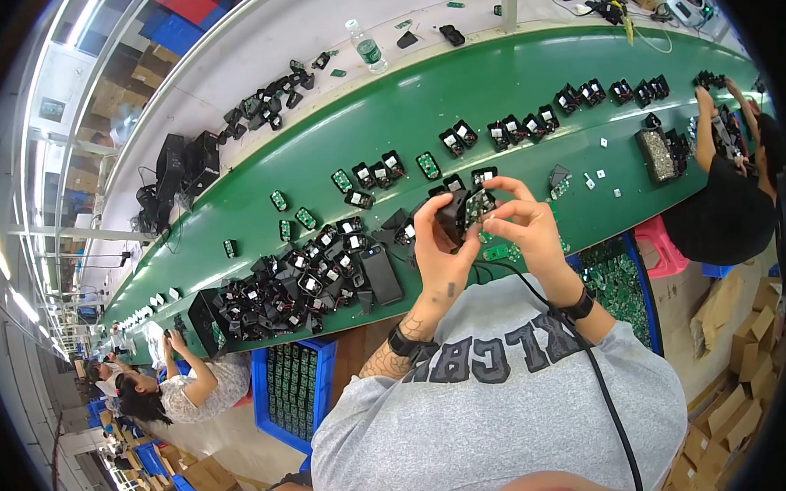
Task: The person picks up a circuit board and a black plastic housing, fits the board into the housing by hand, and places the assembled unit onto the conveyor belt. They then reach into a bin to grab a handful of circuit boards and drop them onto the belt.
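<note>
In front of my chest, above the green work surface (456,93), both hands are closed on a small black plastic housing (449,215) with a green circuit board (473,209) at its right side. My left hand (442,259) grips the housing between thumb and fingers. On the other side, the fingers and thumb of my right hand (533,228) pinch the board's edge. Whether the board sits inside the housing I cannot tell. Just below the hands lies a loose green board (501,252). Several open black housings (381,174) with white labels stand in rows beyond.
A heap of black housings (298,289) lies to the left beside a black rectangular case (380,275). Blue bins (259,400) of boards stand below the near edge. A black cable (602,368) crosses my shirt. People work at both sides; a bottle (367,49) stands at the back.
</note>
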{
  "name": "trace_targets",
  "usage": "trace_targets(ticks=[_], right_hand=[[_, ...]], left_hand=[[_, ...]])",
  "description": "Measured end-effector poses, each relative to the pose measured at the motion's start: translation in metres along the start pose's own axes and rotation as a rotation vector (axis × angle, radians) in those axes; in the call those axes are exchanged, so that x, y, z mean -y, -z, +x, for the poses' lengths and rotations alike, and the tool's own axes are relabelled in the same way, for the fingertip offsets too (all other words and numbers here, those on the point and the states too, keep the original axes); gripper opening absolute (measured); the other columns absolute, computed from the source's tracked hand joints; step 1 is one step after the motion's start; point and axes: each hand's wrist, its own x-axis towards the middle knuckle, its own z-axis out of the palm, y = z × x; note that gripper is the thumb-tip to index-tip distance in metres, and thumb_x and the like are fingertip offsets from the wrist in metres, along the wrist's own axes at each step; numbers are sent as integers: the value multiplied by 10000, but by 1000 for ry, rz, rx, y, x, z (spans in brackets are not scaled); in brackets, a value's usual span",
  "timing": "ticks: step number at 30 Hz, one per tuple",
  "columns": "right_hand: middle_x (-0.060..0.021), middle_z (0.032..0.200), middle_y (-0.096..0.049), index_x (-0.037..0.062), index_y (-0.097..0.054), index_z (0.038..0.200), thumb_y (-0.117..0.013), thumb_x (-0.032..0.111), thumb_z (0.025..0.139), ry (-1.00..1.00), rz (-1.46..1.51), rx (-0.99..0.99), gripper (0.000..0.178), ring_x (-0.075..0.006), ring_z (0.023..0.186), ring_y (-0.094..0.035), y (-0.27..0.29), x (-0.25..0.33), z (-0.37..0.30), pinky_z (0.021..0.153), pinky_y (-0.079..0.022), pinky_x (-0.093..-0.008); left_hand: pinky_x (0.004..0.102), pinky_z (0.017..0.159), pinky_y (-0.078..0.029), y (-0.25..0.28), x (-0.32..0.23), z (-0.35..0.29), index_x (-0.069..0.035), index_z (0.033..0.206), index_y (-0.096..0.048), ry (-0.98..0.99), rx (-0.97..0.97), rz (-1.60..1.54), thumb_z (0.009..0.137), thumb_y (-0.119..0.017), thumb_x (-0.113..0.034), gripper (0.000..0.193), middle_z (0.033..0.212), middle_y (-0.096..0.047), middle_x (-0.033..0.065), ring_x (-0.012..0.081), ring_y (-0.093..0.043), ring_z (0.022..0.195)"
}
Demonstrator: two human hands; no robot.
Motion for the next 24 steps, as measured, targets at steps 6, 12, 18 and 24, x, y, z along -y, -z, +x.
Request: trace_targets(ticks=[6, 12, 18, 24], right_hand=[[-88, 1231, -533, -27, -710, 801, -718, -11, 751, -288, 259, 113, 53, -169, 965, -605, 4, -1, 6, 862, -482, -298], [-80, 1215, -546, -32, -716, 803, -733, -27, 717, -326, 145, 188, 89, -174, 972, -601, 11, 8, 9, 836, -492, -298], [-80, 1214, -553, -32, -724, 836, -731, -19, 713, -357, 81, 248, 124, -181, 1031, -579, 16, 16, 8, 880, -483, -304], [-55, 1116, -592, 5, -743, 893, -742, 19, 748, -473, 328, 326, 146, -182, 1035, -564, 26, -9, 6, 905, -428, -316]], left_hand=[[256, 795, -521, 9, 4, 3, -49, 1254, -450, -133, 92, 209, 778, -663, 102, 543, 1128, -540, 86, 154, -603, 975], [245, 746, -549, 14, -5, 5, -83, 1215, -531, -189, 207, 404, 722, -661, 124, 550, 1126, -558, 72, 153, -616, 969], [335, 738, -539, 15, -11, 4, -128, 1210, -560, -90, 245, 393, 687, -677, 71, 571, 1160, -615, 105, 299, -573, 1125], [240, 711, -550, 13, -19, 12, -104, 1200, -576, -251, 371, 524, 699, -633, 128, 555, 1154, -572, 102, 177, -610, 1013]])
